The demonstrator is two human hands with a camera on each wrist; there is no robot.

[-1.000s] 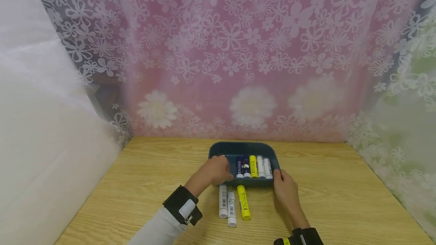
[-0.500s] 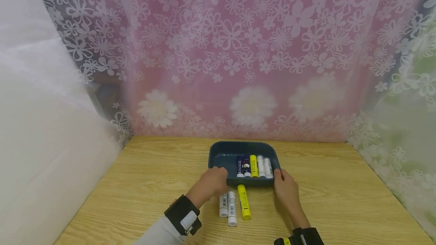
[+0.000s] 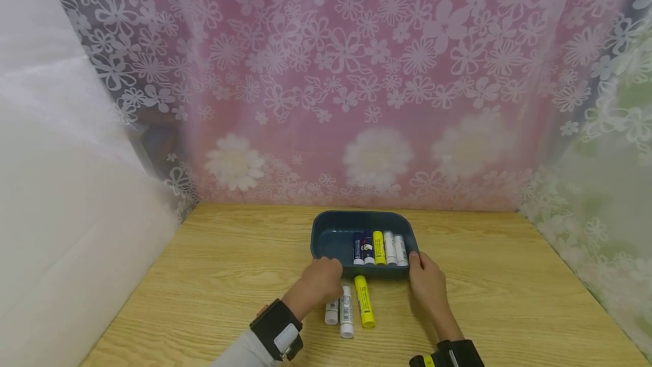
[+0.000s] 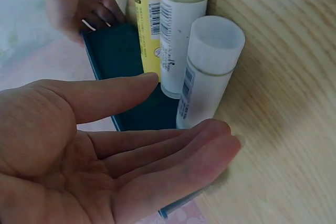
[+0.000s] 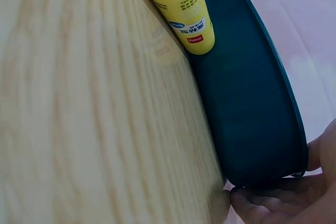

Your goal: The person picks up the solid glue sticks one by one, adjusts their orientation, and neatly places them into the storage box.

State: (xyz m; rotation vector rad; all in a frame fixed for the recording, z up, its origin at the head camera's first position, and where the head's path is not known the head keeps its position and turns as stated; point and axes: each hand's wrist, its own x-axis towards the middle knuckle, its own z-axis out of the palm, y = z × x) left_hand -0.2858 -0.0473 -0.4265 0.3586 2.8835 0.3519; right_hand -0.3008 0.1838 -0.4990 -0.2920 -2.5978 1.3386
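My left hand [image 3: 318, 282] is at the near left side of a dark teal tray [image 3: 331, 242]. In the left wrist view, its thumb stands apart from its nearly straight fingers [image 4: 173, 174], whose tips overlap the far end of a white glue stick [image 4: 210, 72]. A second white glue stick [image 3: 347, 313] and a yellow glue stick [image 3: 364, 302] lie in front of the tray. My right hand [image 3: 429, 287] grips the tray's near right corner, thumb at the rim and fingers against the outer wall.
Inside the tray, on its right side, several glue sticks lie side by side: dark blue ones [image 3: 359, 248], a yellow one [image 3: 379, 248] and white ones [image 3: 390, 248]. A pink flowered curtain [image 3: 356, 101] hangs behind the wooden table [image 3: 244, 254].
My left hand has come back out of the tray, down to the leftmost white glue stick, whose near end has shifted slightly left. The right hand has stayed at the tray's corner.
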